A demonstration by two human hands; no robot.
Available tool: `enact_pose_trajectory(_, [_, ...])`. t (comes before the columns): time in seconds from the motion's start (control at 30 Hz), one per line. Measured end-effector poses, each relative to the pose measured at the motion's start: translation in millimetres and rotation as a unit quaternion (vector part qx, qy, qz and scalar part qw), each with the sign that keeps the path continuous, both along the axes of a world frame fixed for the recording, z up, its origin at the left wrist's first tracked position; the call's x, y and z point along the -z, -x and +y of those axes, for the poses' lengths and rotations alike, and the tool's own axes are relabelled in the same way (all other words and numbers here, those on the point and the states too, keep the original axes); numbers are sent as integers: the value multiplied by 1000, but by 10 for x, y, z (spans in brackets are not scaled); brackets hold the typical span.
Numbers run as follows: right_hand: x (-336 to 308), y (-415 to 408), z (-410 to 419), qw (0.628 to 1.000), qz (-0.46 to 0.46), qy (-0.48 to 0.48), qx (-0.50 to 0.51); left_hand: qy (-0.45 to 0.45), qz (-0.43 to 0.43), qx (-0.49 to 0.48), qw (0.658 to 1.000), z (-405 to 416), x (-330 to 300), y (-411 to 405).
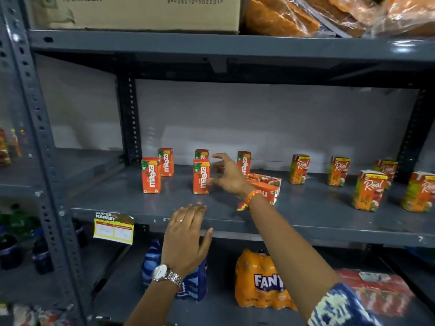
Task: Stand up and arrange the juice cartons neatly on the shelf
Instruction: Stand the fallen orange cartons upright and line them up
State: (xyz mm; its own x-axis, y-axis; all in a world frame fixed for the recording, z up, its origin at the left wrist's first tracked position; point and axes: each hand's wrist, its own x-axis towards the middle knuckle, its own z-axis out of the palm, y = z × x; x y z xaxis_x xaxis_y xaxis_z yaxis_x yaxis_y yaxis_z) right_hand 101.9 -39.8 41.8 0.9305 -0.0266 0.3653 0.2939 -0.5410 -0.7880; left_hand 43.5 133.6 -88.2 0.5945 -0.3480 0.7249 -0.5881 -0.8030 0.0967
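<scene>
On the grey shelf (131, 203) several red Maaza cartons stand upright: a front left one (151, 175), one behind it (166, 161), a front middle one (201, 176), and one at the back (243, 162). A carton (268, 187) lies on its side behind my right wrist. Several Real cartons (299, 169) stand upright to the right. My right hand (227, 176) hovers open, fingers spread, just right of the front middle Maaza carton. My left hand (188, 238) is open, palm down, at the shelf's front edge.
A cardboard box (131, 12) and orange packets (306, 15) fill the shelf above. Below sit a Fanta pack (259, 278), a blue packet (197, 283) and a red pack (381, 292). A price tag (113, 228) hangs on the shelf edge. A steel upright (47, 184) stands at left.
</scene>
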Motion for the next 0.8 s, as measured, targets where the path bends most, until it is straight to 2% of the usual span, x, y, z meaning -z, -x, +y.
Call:
enact_pose_trajectory(0.1, [-72, 218, -345, 994, -41, 12, 104, 14, -3, -1, 1000, -18, 14, -2])
enact_pose_trajectory(0.17, [-62, 386, -612, 976, -56, 78, 195, 28, 1, -2, 1000, -53, 9, 10])
enact_pose_trajectory(0.27, [15, 550, -862, 943, -9, 195, 271, 37, 4, -7, 999, -97, 3, 27])
enact_pose_trajectory(0.37, [71, 591, -957, 921, 85, 265, 272, 43, 13, -15, 999, -136, -23, 36])
enact_pose_trajectory(0.43, [99, 575, -972, 920, 119, 281, 247, 38, 16, -6, 999, -175, -38, 49])
enact_pose_trajectory(0.57, [145, 546, -953, 924, 105, 285, 232, 32, 20, 29, 999, -274, -37, 104])
enact_pose_trajectory(0.63, [157, 550, -980, 933, 97, 262, 228, 35, 26, 31, 999, -277, -41, 112])
enact_pose_trajectory(0.7, [171, 578, -1028, 952, 91, 201, 212, 32, 27, 30, 999, -270, -45, 111])
enact_pose_trajectory(0.8, [201, 673, -1063, 982, 74, -1, 173, 35, 31, 28, 999, -274, -50, 129])
